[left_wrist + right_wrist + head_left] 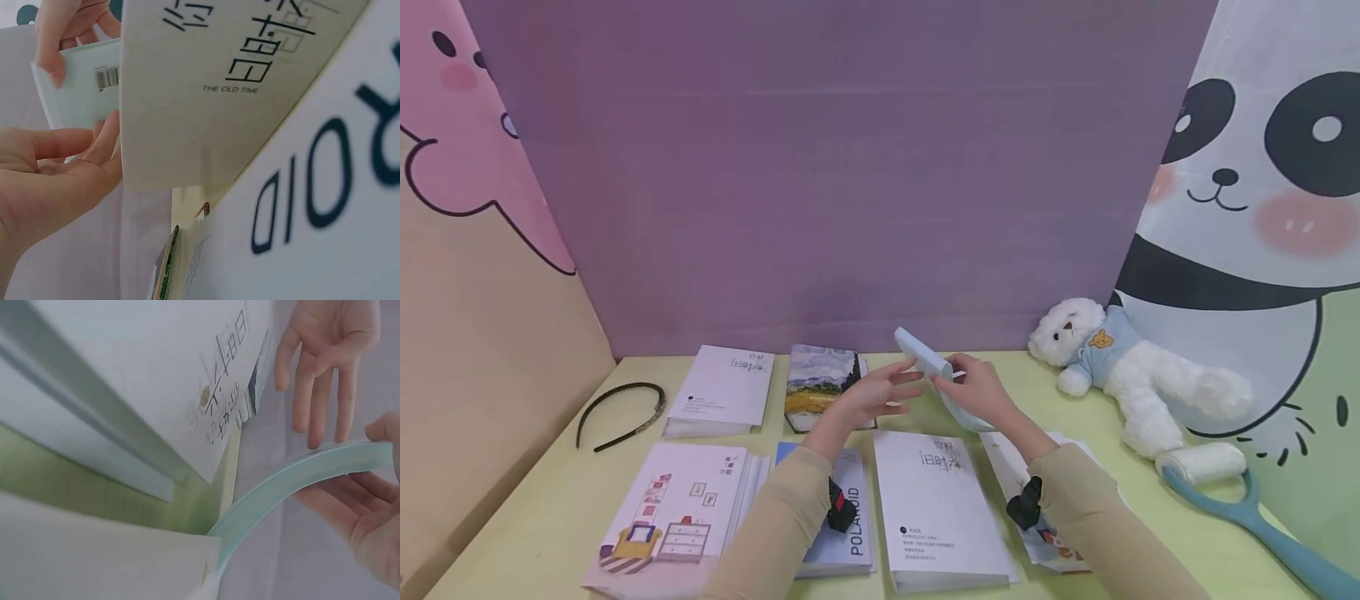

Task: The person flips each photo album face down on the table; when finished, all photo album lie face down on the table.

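Observation:
A thin pale-blue booklet [922,352] is bent in a curve and tilted above the back middle of the table. My right hand [983,390] grips it, thumb on one face and fingers on the other, as the right wrist view shows. A barcode is printed on the booklet [81,94] in the left wrist view. My left hand [874,395] is beside it with fingers spread and loosely extended. Its fingertips [315,440] come close to the booklet's edge; whether they touch, I cannot tell. Below my hands lies a white album [936,500].
Around lie a POLAROID album [838,508], a pink-white album [677,500], another white album [722,387], a book with a painted landscape [822,379] and a partly hidden album [1060,550]. A black headband [621,417] is left; a white teddy bear [1123,358] and lint roller [1210,462] are right.

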A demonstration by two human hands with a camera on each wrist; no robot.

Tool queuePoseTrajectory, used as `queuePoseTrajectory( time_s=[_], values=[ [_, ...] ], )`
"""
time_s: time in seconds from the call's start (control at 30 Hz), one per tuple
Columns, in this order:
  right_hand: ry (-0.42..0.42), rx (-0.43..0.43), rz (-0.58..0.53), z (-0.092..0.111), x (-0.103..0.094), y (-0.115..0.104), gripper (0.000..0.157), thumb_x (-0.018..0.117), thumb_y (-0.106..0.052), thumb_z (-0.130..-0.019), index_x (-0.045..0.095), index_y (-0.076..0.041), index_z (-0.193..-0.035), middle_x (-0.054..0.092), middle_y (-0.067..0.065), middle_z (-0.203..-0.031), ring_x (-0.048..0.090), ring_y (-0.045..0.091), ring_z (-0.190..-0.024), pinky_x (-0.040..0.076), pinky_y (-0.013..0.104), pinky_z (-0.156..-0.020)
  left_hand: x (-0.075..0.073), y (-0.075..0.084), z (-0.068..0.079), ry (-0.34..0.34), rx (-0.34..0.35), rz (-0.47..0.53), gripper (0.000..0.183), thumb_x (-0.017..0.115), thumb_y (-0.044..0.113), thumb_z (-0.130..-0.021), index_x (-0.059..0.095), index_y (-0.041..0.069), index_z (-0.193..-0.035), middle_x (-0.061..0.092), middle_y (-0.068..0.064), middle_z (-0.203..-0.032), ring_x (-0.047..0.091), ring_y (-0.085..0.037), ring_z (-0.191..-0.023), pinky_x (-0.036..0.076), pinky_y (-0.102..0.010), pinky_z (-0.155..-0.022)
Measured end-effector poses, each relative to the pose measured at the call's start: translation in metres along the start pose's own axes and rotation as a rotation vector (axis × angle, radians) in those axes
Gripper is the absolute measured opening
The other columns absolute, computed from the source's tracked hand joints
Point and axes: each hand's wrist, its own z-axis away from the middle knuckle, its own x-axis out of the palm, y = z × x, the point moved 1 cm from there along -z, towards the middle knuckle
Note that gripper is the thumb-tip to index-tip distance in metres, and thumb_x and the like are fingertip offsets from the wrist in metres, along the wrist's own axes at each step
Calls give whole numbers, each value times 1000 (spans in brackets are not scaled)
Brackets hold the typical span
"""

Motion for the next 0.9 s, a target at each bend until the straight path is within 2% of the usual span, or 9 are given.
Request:
queuePoseTrajectory(
  time_s=[0.1, 0.27, 0.43, 0.57, 0.73, 0.9],
  values=[
    [26, 8, -11, -1, -1, -2, 38, 62, -19, -89, 55, 3, -120, 65, 24, -106, 69, 33, -85, 57, 40, -72, 2, -1, -1, -8, 2, -42, 66, 37, -9, -95, 21, 23, -151, 34, -9, -151, 39, -30, -134, 32, -52, -109],
    [77, -43, -59, -4, -5, -9, 45, 59, -16, -91, 47, -4, -132, 60, 24, -109, 68, 33, -81, 57, 39, -68, 5, -3, -2, -47, 12, -78, 58, 39, -3, -96, 25, 16, -149, 32, -11, -152, 38, -32, -135, 32, -52, -109],
    [176, -73, -95, -8, -9, -15, 40, 59, -9, -90, 52, -3, -129, 60, 22, -114, 63, 31, -90, 55, 33, -69, 11, -6, -2, -137, -2, -195, 58, 45, 2, -96, 27, 14, -149, 30, -14, -152, 40, -32, -133, 37, -48, -106],
    [265, -77, -105, -13, -13, -17, 38, 59, -6, -88, 53, 1, -125, 62, 22, -110, 61, 30, -86, 52, 23, -65, 18, -8, -4, -184, -42, -314, 63, 51, 7, -95, 22, 17, -150, 28, -15, -152, 36, -30, -136, 35, -47, -108],
    [345, -43, -137, -16, -20, -19, 39, 57, -6, -89, 48, 4, -125, 59, 24, -114, 59, 29, -77, 46, 16, -55, 25, -10, -6, -175, -49, -374, 63, 46, 6, -97, 18, 20, -151, 24, -15, -154, 31, -31, -138, 32, -49, -110],
    [365, 37, -293, -16, -29, -24, 39, 51, -10, -92, 41, 2, -128, 52, 23, -118, 60, 34, -83, 51, 22, -50, 26, -10, -7, -155, -49, -405, 62, 44, 7, -98, 16, 21, -152, 24, -14, -154, 30, -30, -139, 34, -49, -108]
  ],
)
